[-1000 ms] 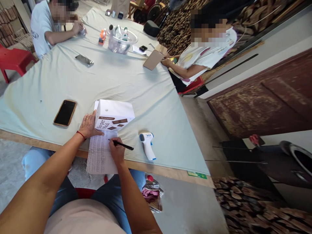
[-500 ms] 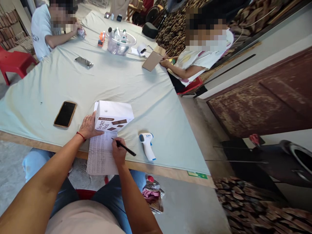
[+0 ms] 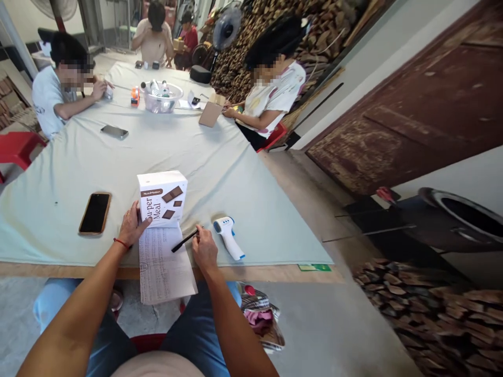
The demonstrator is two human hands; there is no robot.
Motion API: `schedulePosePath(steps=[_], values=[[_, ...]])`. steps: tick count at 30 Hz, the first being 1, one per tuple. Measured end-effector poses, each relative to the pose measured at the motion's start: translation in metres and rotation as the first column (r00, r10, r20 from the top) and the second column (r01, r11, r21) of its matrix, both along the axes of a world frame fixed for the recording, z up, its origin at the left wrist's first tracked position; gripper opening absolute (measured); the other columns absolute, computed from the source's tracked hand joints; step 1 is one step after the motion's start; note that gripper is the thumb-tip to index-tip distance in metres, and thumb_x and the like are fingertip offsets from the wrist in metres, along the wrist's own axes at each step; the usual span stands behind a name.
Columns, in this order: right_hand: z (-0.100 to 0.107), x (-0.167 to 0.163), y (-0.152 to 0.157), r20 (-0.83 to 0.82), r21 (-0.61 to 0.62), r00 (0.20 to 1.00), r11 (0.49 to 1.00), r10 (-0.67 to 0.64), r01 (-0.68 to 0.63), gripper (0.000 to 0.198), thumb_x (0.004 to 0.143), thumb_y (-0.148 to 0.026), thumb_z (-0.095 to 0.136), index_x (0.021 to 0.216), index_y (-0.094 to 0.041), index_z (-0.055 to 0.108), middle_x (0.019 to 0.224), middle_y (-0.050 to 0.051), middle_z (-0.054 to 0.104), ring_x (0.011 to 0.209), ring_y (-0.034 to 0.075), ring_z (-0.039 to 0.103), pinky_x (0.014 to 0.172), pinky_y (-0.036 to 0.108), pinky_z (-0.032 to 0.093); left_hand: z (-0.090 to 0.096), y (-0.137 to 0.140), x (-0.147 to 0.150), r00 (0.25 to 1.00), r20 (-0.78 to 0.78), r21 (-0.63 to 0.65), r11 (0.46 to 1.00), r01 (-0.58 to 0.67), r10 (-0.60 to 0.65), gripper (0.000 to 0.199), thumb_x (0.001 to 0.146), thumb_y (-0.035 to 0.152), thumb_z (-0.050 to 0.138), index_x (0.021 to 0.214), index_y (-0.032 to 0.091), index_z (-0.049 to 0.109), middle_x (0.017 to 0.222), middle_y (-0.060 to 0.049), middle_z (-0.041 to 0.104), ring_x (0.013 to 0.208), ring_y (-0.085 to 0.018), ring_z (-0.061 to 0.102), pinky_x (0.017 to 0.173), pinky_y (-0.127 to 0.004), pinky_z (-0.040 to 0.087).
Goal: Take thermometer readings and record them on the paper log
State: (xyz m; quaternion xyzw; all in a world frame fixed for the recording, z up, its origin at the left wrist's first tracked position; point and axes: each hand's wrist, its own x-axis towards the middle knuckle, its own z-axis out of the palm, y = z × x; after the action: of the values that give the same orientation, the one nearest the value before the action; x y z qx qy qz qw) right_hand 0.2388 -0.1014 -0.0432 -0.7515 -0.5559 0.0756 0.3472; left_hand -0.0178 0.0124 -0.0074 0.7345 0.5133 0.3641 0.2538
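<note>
My left hand (image 3: 132,225) grips the left side of a white box (image 3: 168,201) printed "Su-per Meal", its thumb lying across the front. The box stands on the table, on the upper part of a sheet of paper (image 3: 165,272) covered in rows of writing. That sheet hangs over the table's front edge. My right hand (image 3: 205,248) pinches a black pen (image 3: 183,242) by its upper right end, and the pen slants down to the left above the paper. A white and blue infrared thermometer (image 3: 229,238) lies just right of my right hand.
A phone (image 3: 95,213) lies left of the box, another phone (image 3: 115,132) farther up. Beyond are a plastic basin (image 3: 161,102) of bottles, an orange tape dispenser (image 3: 135,97) and a cardboard box (image 3: 210,114). Several people are around the table and behind it.
The box has tipped upright, showing more of its printed front. The pen has turned in my right hand and now slants the other way. My view has lifted, showing more of the far end.
</note>
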Motion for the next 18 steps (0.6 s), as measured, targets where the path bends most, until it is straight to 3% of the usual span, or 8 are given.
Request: schedulePosePath(steps=[3, 7, 9, 12, 15, 18], values=[[0.005, 0.002, 0.001, 0.004, 0.072, 1.0, 0.997, -0.002, 0.001, 0.046, 0.089, -0.022, 0.045, 0.131, -0.017, 0.063, 0.103, 0.012, 0.066, 0.097, 0.025, 0.062, 0.088, 0.04, 0.053, 0.001, 0.001, -0.004, 0.997, 0.074, -0.035, 0.999, -0.002, 0.004, 0.073, 0.09, 0.054, 0.057, 0.147, 0.013, 0.038, 0.126, -0.018, 0.069, 0.116, -0.032, 0.065, 0.105, -0.053, 0.048], [0.015, 0.021, -0.002, 0.11, 0.128, 0.981, 0.981, -0.163, 0.149, 0.046, 0.087, -0.025, 0.053, 0.131, -0.017, 0.062, 0.12, 0.017, 0.061, 0.114, 0.031, 0.056, 0.099, 0.047, 0.046, 0.009, 0.001, -0.006, 0.989, 0.141, -0.076, 0.997, -0.025, 0.035, 0.059, 0.093, 0.052, 0.051, 0.138, 0.014, 0.046, 0.116, -0.015, 0.072, 0.107, -0.03, 0.068, 0.098, -0.05, 0.053], [0.021, 0.035, -0.005, 0.163, 0.08, 0.952, 0.965, -0.26, 0.25, 0.048, 0.085, -0.026, 0.058, 0.132, -0.017, 0.061, 0.128, 0.019, 0.058, 0.12, 0.034, 0.052, 0.102, 0.05, 0.042, 0.012, 0.0, -0.006, 0.988, 0.146, -0.076, 0.997, -0.033, 0.044, 0.056, 0.093, 0.053, 0.051, 0.135, 0.015, 0.049, 0.115, -0.015, 0.073, 0.108, -0.031, 0.068, 0.099, -0.051, 0.052], [0.028, 0.055, -0.01, 0.223, -0.089, 0.916, 0.929, -0.333, 0.359, 0.053, 0.085, -0.031, 0.064, 0.135, -0.014, 0.058, 0.13, 0.023, 0.057, 0.119, 0.037, 0.054, 0.098, 0.05, 0.042, 0.015, -0.001, -0.005, 0.988, 0.14, -0.072, 0.996, -0.052, 0.062, 0.056, 0.092, 0.053, 0.051, 0.133, 0.015, 0.051, 0.117, -0.015, 0.073, 0.109, -0.032, 0.069, 0.099, -0.052, 0.052], [0.033, 0.069, -0.013, 0.215, -0.255, 0.925, 0.896, -0.314, 0.364, 0.052, 0.086, -0.035, 0.064, 0.132, -0.011, 0.06, 0.12, 0.024, 0.062, 0.11, 0.037, 0.061, 0.088, 0.045, 0.046, 0.014, -0.002, -0.005, 0.987, 0.138, -0.065, 0.996, -0.069, 0.077, 0.054, 0.09, 0.052, 0.053, 0.131, 0.016, 0.053, 0.118, -0.015, 0.073, 0.108, -0.032, 0.069, 0.098, -0.052, 0.053], [0.038, 0.073, -0.009, 0.075, -0.297, 0.942, 0.894, -0.327, 0.334, 0.041, 0.084, -0.035, 0.063, 0.118, -0.013, 0.067, 0.102, 0.019, 0.068, 0.095, 0.033, 0.065, 0.079, 0.04, 0.046, 0.012, -0.003, -0.005, 0.986, 0.143, -0.059, 0.995, -0.074, 0.082, 0.053, 0.09, 0.053, 0.054, 0.13, 0.017, 0.054, 0.117, -0.015, 0.073, 0.108, -0.032, 0.069, 0.097, -0.052, 0.053]])
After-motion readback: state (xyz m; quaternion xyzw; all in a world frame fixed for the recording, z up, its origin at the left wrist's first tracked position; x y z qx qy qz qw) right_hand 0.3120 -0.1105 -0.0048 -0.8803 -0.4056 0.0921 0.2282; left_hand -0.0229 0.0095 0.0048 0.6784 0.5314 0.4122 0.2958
